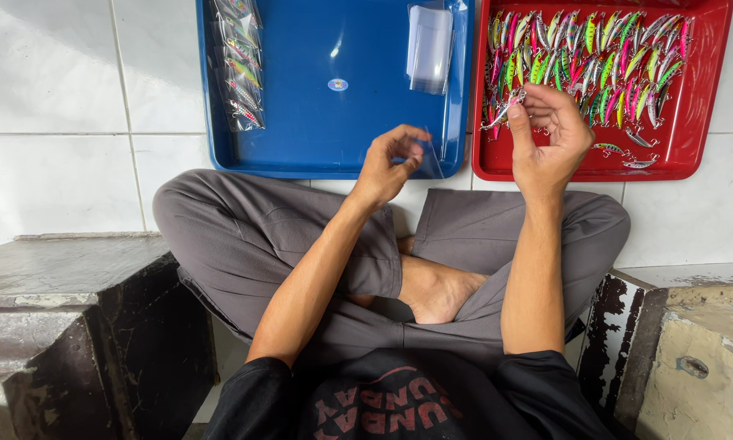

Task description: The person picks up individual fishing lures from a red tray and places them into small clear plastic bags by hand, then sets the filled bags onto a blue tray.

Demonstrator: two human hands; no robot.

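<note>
Both forearms are held out over crossed legs, elbows bent, palms turned inward. The left hand [391,163] is curled at the near edge of the blue tray [318,122], w/ thumb and forefinger pinched on a clear plastic sleeve [427,159], thin, glossy, nearly see-through. The right hand [546,134] is raised above the red tray [700,122]; a small fishing lure [503,110] is pinched btwn thumb and fingertips, other fingers loosely bent. The lure is seen as slim, fish-shaped, silvery w/ pink tint; hooks can't be made out. Loose lures [594,49], green, pink, yellow, silver, are heaped in the red tray. Both trays are hard, smooth plastic w/ raised rims, set on white floor tiles. Packed lures [240,69] and a stack of clear sleeves [429,45] are laid in the blue tray.
</note>
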